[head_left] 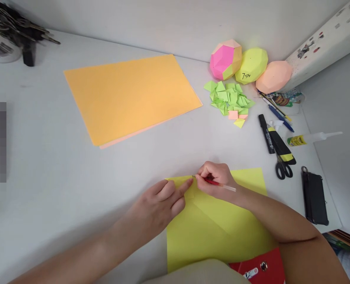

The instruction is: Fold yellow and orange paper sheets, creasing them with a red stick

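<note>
A sheet of yellow paper (201, 232) lies at the front of the table, with a faint diagonal crease across it. My left hand (160, 201) rests on its upper left part, the index finger stretched toward the top edge and the other fingers partly bent. Beside that fingertip, my right hand (214, 179) is closed around a thin red pen refill (220, 184) with a clear rear end. Its tip meets the paper near the top edge. The lower part of the sheet is covered by my clothing and a red flat item (260, 268).
Orange sheets (133, 98) lie farther back. Green folded paper pieces (229, 96) sit below a pink faceted paper ball (223, 61) and others. Scissors (283, 167), a black marker (266, 134), a glue bottle (299, 140) and a black pouch (314, 197) line the right side.
</note>
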Available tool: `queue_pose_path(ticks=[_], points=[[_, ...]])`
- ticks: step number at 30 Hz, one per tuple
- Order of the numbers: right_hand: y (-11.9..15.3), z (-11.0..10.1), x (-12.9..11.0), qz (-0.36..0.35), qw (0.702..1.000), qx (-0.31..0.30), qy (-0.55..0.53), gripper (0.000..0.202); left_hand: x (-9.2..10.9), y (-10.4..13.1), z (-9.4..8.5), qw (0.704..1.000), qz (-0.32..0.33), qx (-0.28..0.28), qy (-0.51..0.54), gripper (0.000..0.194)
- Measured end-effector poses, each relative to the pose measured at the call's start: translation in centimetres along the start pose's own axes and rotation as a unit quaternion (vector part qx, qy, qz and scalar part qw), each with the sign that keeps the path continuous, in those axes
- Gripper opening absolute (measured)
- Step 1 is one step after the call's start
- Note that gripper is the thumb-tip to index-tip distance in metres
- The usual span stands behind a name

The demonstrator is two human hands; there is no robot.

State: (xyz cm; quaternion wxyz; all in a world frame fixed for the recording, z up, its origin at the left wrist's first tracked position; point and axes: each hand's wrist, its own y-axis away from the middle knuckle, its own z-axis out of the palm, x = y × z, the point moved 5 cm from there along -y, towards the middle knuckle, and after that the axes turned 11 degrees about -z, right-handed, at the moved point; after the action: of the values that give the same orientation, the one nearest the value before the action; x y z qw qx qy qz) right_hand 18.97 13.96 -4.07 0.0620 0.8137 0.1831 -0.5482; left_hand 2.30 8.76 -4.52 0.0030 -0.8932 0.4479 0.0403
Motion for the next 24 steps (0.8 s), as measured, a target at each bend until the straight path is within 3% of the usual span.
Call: queue_pose_path(ticks=[24], points=[[-0.09, -0.03, -0.1, 0.016, 1.0, 0.004, 0.002, 0.027, -0.07, -0.25, -0.64, 1.0, 0.002, 0.0, 0.005, 0.021]])
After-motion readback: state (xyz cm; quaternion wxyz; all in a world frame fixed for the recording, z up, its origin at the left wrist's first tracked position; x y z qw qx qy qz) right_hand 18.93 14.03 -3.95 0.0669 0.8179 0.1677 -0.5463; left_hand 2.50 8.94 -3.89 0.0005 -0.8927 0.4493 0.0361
